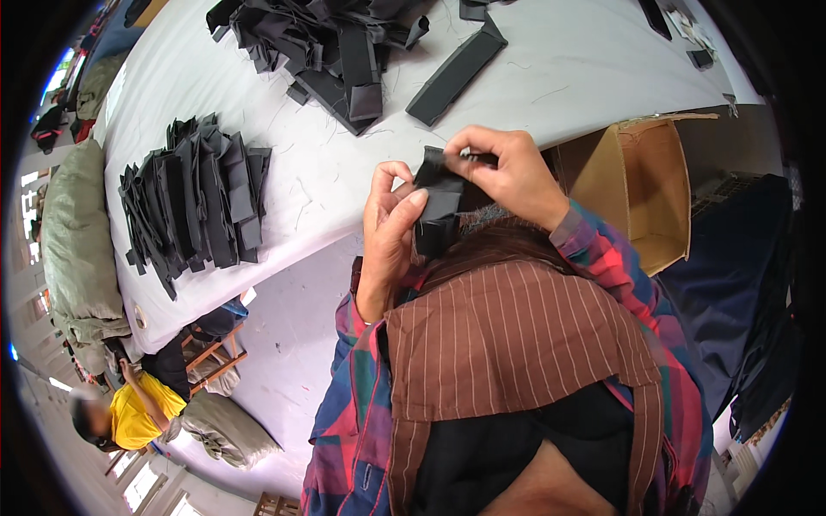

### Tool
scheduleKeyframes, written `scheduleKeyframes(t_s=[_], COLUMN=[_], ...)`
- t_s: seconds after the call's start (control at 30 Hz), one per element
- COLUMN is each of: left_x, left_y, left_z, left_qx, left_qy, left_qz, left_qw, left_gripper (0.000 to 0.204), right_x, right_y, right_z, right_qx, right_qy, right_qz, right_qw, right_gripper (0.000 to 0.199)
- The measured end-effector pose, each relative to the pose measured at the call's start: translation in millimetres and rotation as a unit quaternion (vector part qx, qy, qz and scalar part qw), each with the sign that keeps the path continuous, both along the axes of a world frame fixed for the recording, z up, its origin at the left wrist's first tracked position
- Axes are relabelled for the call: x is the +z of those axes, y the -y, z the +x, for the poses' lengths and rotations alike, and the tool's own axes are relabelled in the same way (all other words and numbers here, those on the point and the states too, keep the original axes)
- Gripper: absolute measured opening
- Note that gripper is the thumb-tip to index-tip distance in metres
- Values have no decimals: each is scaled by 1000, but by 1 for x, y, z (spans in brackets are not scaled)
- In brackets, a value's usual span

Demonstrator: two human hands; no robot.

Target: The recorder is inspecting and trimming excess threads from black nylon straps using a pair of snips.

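Between my two hands, just over the near edge of the table, is a dark grey strip of cloth point(441, 205). My left hand point(391, 215) pinches its left side, the thumb lying on top of the fabric. At the strip's upper right end, my right hand point(512, 168) has thumb and fingers pressed together on it; a small dark bit shows at those fingertips, too small to name. Beyond my hands a single dark strip point(456, 73) lies flat on the table. A loose heap of dark strips point(323, 47) is at the far side.
Layered dark strips form a row point(198, 202) on the left of the white-covered table point(318, 155). An open cardboard box point(658, 189) stands to my right, near dark blue cloth point(731, 275). A person in yellow point(146, 411) sits at lower left by stuffed sacks point(228, 430).
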State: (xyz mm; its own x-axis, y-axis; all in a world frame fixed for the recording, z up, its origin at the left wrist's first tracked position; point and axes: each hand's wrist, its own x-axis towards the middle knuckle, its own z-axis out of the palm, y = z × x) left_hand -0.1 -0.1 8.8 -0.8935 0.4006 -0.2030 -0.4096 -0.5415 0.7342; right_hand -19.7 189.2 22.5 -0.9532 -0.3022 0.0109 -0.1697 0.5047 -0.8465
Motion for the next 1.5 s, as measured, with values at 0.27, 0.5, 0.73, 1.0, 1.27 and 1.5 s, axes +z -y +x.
scheduleKeyframes(t_s=[0.27, 0.5, 0.73, 1.0, 1.27, 1.5], left_x=[4, 11, 10, 7, -1, -3], left_y=[0, -8, -10, -11, -15, -15], left_z=[2, -1, 3, 4, 5, 6], left_qx=[-43, -47, 8, 25, 20, 42], left_qy=[-105, -105, -97, -119, -191, -201], left_qz=[-99, -134, -166, -208, -262, -274], left_qw=[989, 984, 981, 970, 946, 940], left_gripper=[33, 67, 68, 67, 65, 61], right_x=[-7, 4, -2, 20, 12, 11], right_y=[-2, 3, -2, -5, 11, 15], right_z=[-5, -3, 10, 34, 29, 27], right_qx=[-170, -167, -147, -58, -35, -56], right_qy=[220, 219, 59, -88, -177, -168], right_qz=[-412, -411, -271, 21, 95, 89], right_qw=[868, 869, 950, 994, 979, 980], right_gripper=[13, 18, 23, 20, 17, 12])
